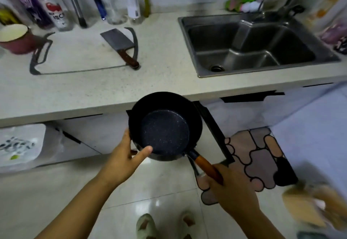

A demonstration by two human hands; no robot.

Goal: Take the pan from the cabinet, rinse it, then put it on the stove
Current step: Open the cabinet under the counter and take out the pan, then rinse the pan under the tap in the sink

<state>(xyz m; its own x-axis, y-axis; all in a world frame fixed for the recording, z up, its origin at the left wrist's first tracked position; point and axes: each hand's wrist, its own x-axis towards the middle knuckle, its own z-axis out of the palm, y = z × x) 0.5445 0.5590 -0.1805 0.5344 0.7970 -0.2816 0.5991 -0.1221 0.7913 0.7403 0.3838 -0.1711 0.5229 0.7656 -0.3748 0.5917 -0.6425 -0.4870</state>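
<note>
Right hand (231, 188), lower centre-right: closed around the wooden handle (207, 169) of the pan (165, 126). Left hand (124, 156), lower centre: partly open, thumb over the near rim, fingers against the pan's outer wall. Pan held level and upright in mid-air, centre of frame, just in front of the counter edge (93, 105), above the floor. Interior dark, speckled, apparently empty and dry.

Step judged: pan out of the cabinet, rinse not yet begun. Cabinet door (214, 131) behind the pan, standing open. Next move likely calls for a lift over the counter edge and a carry toward upper right, into the sink (249, 45), under the faucet (262, 0); one hand then needed free for the tap.

Counter: pale speckled stone. Cutting board (80, 53) at centre-left with a cleaver (120, 45) lying on it, well apart from the pan. Bottles (37, 7) along the upper-left wall, a mug (15, 38) at far left. Sink appears empty, drain visible. Stove not in view. Floor glossy tile; patterned mat (259, 160) at lower right.
</note>
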